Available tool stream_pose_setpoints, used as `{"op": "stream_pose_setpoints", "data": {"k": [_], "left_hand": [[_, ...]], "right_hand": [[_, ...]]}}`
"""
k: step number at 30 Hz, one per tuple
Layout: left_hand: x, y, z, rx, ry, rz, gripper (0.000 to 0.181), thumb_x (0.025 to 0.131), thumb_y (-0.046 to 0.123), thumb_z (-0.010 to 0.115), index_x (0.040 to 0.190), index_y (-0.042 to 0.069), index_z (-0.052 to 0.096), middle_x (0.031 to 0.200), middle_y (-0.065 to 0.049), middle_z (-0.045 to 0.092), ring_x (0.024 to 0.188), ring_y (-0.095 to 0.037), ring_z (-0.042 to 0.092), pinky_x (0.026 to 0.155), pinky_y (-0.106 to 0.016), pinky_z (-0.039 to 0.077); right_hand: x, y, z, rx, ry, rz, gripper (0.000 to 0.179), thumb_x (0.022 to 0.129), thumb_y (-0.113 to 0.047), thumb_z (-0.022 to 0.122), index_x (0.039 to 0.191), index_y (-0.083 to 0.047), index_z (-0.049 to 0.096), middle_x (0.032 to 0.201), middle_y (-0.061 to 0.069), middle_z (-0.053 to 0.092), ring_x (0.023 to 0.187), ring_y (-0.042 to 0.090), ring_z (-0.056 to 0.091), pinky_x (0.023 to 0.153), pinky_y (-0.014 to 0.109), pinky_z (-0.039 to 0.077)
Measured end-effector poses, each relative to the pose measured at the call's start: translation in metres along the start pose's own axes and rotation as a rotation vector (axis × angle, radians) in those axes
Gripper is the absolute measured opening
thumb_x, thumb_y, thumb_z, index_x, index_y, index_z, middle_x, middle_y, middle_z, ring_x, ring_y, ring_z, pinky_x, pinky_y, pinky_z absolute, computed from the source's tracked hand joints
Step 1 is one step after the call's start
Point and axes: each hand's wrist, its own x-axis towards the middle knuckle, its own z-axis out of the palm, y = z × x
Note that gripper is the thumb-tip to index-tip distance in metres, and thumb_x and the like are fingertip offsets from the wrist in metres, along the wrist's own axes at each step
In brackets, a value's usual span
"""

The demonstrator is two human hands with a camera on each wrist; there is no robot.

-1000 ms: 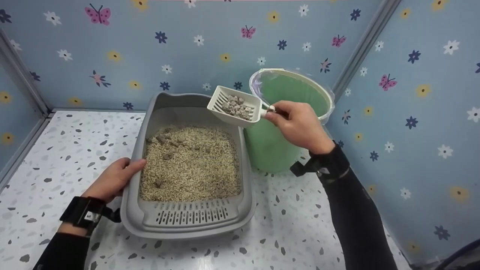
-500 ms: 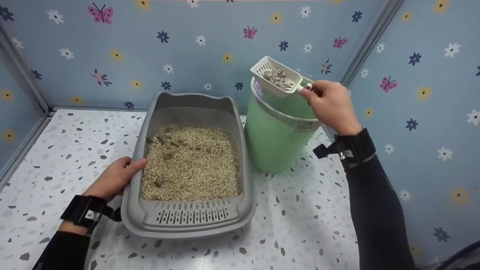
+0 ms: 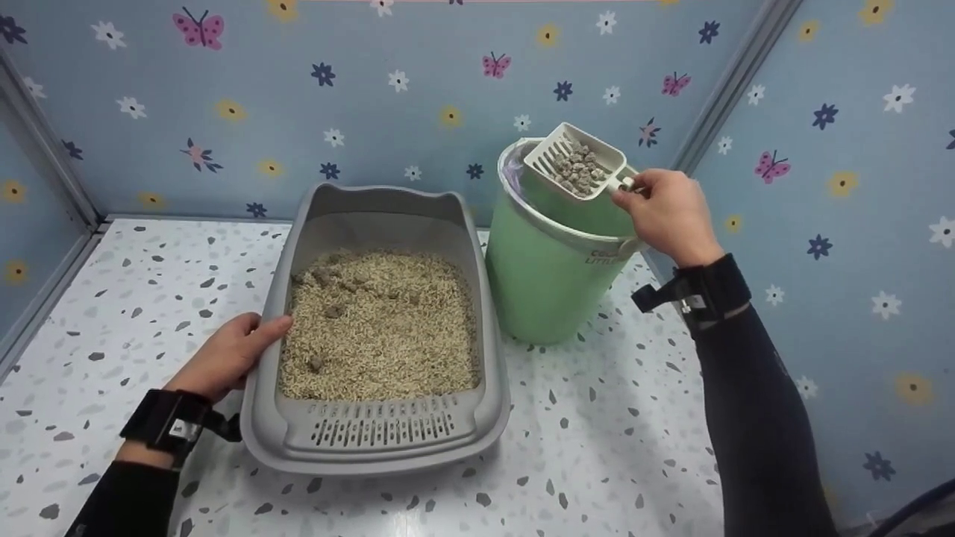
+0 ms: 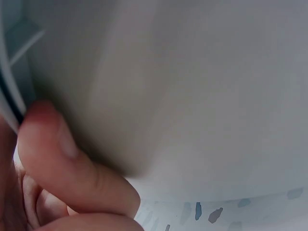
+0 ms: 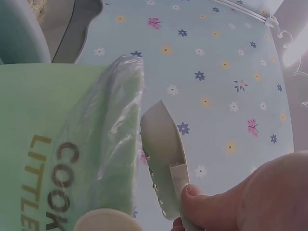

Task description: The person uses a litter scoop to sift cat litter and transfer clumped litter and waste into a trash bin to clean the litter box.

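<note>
My right hand (image 3: 671,212) pinches the handle of a white slotted litter scoop (image 3: 608,156). Greyish litter clumps (image 3: 578,170) lie in the scoop, which is over the mouth of a green waste bin (image 3: 545,291). In the right wrist view the scoop (image 5: 161,134) shows from the side, beyond the bin's clear plastic liner (image 5: 120,106). My left hand (image 3: 227,356) grips the left rim of a grey litter box (image 3: 373,456), thumb over the edge. The left wrist view shows a curled finger (image 4: 72,163) against the box's outer wall (image 4: 202,96). Tan pellet litter (image 3: 395,335) fills the box, with several darker clumps (image 3: 333,310) on the left.
The bin stands right beside the litter box, on a white speckled surface (image 3: 582,440). Blue flower-and-butterfly panels (image 3: 373,112) close off the back and both sides. A dark cable (image 3: 914,507) shows at the lower right corner.
My right hand has carried the loaded scoop right and away from me, from near the litter box to over the bin, then lowered it slightly. The left hand has stayed in place.
</note>
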Motion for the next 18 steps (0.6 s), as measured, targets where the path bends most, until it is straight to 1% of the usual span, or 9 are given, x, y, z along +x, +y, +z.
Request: {"op": "stream_pose_setpoints", "data": {"k": [2, 4, 7, 9, 12, 14, 18], "left_hand": [[-0.0003, -0.0002, 0.0003, 0.001, 0.002, 0.003, 0.062, 0.115, 0.057, 0.054, 0.128, -0.004, 0.048, 0.099, -0.009, 0.058, 0.073, -0.019, 0.065, 0.061, -0.036, 0.062], [-0.0004, -0.0007, 0.0006, -0.013, 0.000, 0.011, 0.061, 0.116, 0.056, 0.055, 0.127, -0.004, 0.048, 0.099, -0.009, 0.058, 0.073, -0.018, 0.066, 0.060, -0.036, 0.062], [-0.0003, -0.0012, 0.0012, -0.032, -0.002, 0.021, 0.062, 0.116, 0.056, 0.055, 0.126, -0.005, 0.047, 0.097, -0.008, 0.057, 0.069, -0.016, 0.063, 0.056, -0.033, 0.058], [-0.0001, -0.0018, 0.0012, -0.038, -0.004, 0.024, 0.063, 0.116, 0.056, 0.055, 0.127, -0.005, 0.047, 0.097, -0.008, 0.057, 0.069, -0.016, 0.063, 0.055, -0.032, 0.057], [0.0000, -0.0021, 0.0010, -0.023, -0.001, 0.019, 0.064, 0.115, 0.057, 0.055, 0.128, -0.005, 0.047, 0.097, -0.008, 0.057, 0.068, -0.015, 0.060, 0.055, -0.031, 0.056], [0.0001, -0.0022, 0.0007, -0.013, 0.001, 0.016, 0.065, 0.115, 0.058, 0.055, 0.128, -0.005, 0.047, 0.097, -0.008, 0.056, 0.069, -0.015, 0.060, 0.055, -0.032, 0.056], [0.0003, -0.0018, 0.0008, -0.004, 0.006, 0.018, 0.065, 0.115, 0.058, 0.054, 0.129, -0.006, 0.048, 0.097, -0.008, 0.057, 0.068, -0.015, 0.059, 0.055, -0.031, 0.055]], "right_hand": [[0.0003, 0.0015, 0.0011, -0.007, -0.002, 0.000, 0.031, 0.109, -0.033, 0.077, 0.113, -0.003, 0.079, 0.092, 0.008, 0.071, 0.066, 0.014, 0.052, 0.054, 0.027, 0.043], [0.0000, 0.0028, 0.0021, -0.017, 0.000, -0.007, 0.030, 0.108, -0.031, 0.077, 0.115, -0.002, 0.079, 0.096, 0.011, 0.074, 0.065, 0.014, 0.052, 0.055, 0.027, 0.043], [-0.0007, 0.0038, 0.0026, -0.031, -0.001, -0.013, 0.028, 0.108, -0.029, 0.077, 0.119, -0.002, 0.080, 0.103, 0.015, 0.077, 0.066, 0.013, 0.055, 0.058, 0.028, 0.044], [-0.0010, 0.0032, 0.0025, -0.022, -0.014, -0.002, 0.028, 0.108, -0.027, 0.077, 0.122, -0.003, 0.080, 0.110, 0.017, 0.078, 0.067, 0.013, 0.058, 0.059, 0.028, 0.047], [-0.0011, 0.0018, 0.0022, -0.014, -0.034, 0.015, 0.029, 0.108, -0.024, 0.078, 0.127, -0.002, 0.078, 0.114, 0.018, 0.078, 0.068, 0.015, 0.063, 0.057, 0.025, 0.050], [-0.0014, 0.0010, 0.0026, -0.016, -0.039, 0.018, 0.030, 0.108, -0.022, 0.078, 0.130, -0.001, 0.077, 0.117, 0.019, 0.077, 0.075, 0.018, 0.066, 0.060, 0.027, 0.053], [-0.0025, 0.0020, 0.0045, -0.049, -0.030, -0.005, 0.033, 0.108, -0.017, 0.076, 0.136, 0.000, 0.074, 0.123, 0.021, 0.076, 0.093, 0.029, 0.068, 0.078, 0.038, 0.058]]}}
